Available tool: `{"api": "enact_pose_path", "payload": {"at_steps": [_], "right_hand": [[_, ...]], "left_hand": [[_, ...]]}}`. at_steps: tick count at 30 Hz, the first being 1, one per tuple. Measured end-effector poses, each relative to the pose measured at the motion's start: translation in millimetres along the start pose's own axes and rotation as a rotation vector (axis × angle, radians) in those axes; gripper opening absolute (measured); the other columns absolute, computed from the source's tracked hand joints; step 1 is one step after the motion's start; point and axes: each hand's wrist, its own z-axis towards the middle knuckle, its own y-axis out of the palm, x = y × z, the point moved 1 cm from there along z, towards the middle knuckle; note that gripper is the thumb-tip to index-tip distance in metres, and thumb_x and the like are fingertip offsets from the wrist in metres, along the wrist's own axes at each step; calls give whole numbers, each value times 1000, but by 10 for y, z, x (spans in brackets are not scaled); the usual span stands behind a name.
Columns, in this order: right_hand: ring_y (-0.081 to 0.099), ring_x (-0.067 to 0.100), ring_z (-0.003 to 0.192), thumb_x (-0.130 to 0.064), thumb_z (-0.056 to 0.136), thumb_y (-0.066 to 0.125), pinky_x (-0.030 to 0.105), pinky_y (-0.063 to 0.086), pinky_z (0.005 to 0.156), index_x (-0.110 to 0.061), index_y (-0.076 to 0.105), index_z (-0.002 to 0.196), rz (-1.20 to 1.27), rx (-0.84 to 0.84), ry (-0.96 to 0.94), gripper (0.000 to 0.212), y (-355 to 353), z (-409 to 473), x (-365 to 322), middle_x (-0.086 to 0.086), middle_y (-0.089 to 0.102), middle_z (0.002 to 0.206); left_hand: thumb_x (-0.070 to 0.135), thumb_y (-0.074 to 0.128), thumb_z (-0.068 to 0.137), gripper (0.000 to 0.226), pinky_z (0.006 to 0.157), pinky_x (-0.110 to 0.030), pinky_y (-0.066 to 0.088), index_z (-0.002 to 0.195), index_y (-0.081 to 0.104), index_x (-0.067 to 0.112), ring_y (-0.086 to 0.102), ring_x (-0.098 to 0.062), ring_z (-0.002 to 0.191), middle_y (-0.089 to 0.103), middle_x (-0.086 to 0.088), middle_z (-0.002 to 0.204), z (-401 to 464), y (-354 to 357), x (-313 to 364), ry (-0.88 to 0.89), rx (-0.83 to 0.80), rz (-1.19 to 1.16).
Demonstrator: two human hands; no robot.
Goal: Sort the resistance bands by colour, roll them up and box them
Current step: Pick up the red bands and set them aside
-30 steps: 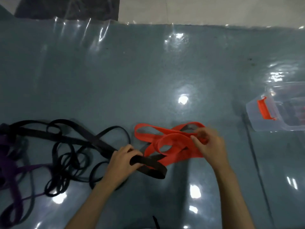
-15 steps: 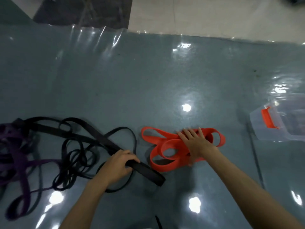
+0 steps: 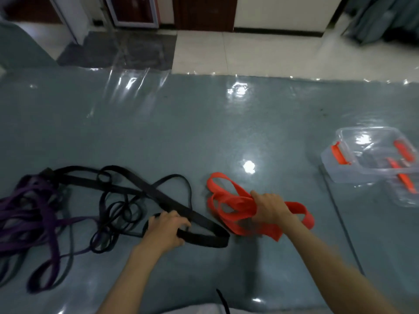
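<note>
A red resistance band lies in loops at the middle of the grey-green table; my right hand grips its gathered middle. My left hand holds the wide black band, whose looped end lies just right of the hand. Thinner black bands tangle to the left. A heap of purple bands lies at the far left. A clear plastic box with orange latches stands open at the right edge.
A shiny clear sheet covers the table. A second clear piece with an orange latch lies beside the box. Beyond the table's far edge are white floor tiles and a dark mat.
My right hand went from lying flat on the red band to gripping it in a bunch. The view tilted up, so the floor and the whole box show. The left hand kept its hold.
</note>
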Motion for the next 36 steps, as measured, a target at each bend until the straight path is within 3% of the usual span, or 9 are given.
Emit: {"api": "enact_pose_path", "payload": {"at_steps": [4,9,14,16,19,22,26,29,36], "right_hand": [[68,38,109,-52,70,79,41,52,87,-23,53,132,364,-15,185,74,95,-443,-231,11,72,118],[72,14,89,-40,59,80,33,54,76,-31,66,112,862,129,363,56,166,-1035,-549,-12,74,97],[75,8,77,-33,60,85,35,61,75,-32,75,88,1341,369,554,30,164,-1681,-757,-13,79,80],[76,10,79,-31,67,88,36,61,76,-30,77,88,1403,420,592,24,161,-1899,-824,-12,79,80],[78,16,85,-50,58,81,43,62,82,-36,79,97,1441,416,588,41,207,-2209,-892,-4,81,87],[77,17,87,-40,66,81,50,62,84,-30,77,103,1425,417,590,39,301,-2460,-882,-3,80,91],[77,13,92,-42,73,85,48,61,86,-28,73,113,1448,451,564,43,353,-2664,-741,-4,80,99],[74,1,92,-52,79,85,31,60,84,-38,71,112,1440,478,508,39,290,-2820,-497,-14,77,99],[70,-10,98,-23,84,85,10,50,82,-34,66,110,1601,544,410,35,334,-3305,772,-31,74,103]], "left_hand": [[41,73,91,54,112,-37,34,142,55,40,43,-18,134,49,10,140,-206,72,106,75,33,-68],[29,71,95,28,101,-23,42,123,68,27,55,-9,117,60,11,122,-445,294,365,236,131,-385],[25,70,98,20,92,-22,49,118,68,23,68,-15,105,72,5,106,-671,586,754,217,-102,-779],[30,68,100,28,90,-23,54,127,62,24,69,-19,107,72,-3,112,-751,676,955,150,-165,-983],[46,70,96,45,88,-20,57,135,52,33,67,-9,113,67,3,128,-881,771,1265,19,-278,-1267],[75,86,58,104,110,-45,52,146,46,37,64,-15,127,63,6,143,-940,915,1525,-42,-261,-1440],[46,86,67,71,98,-38,58,131,53,40,71,-10,115,70,11,130,-1026,1010,1991,-43,-267,-1603],[37,83,74,61,94,-31,57,130,59,33,72,-7,113,74,12,124,-1005,1113,2371,-38,-183,-1601],[7,71,91,46,91,-30,59,134,61,21,72,-17,116,76,1,125,-742,1252,3741,85,-67,-1612]]}}
